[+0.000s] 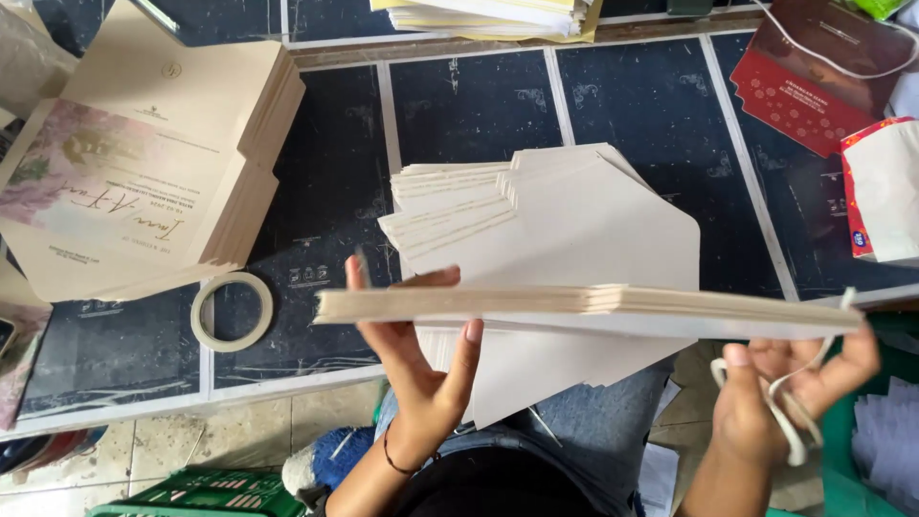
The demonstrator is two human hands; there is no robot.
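My left hand (421,354) grips the left end of a thick stack of cream card sheets (584,306), held edge-on and level above my lap. My right hand (795,383) supports the stack's right end from below and also holds a loop of white band (790,421). Under the held stack lies a fanned pile of white envelopes (565,220), partly on the dark floor mat and partly on my knees.
A tall pile of printed beige cards (144,163) sits at the left, with a roll of tape (232,311) beside it. At the right are a red paper bag (814,77) and a red-and-white packet (881,191). Green crates (191,493) show at bottom left and right.
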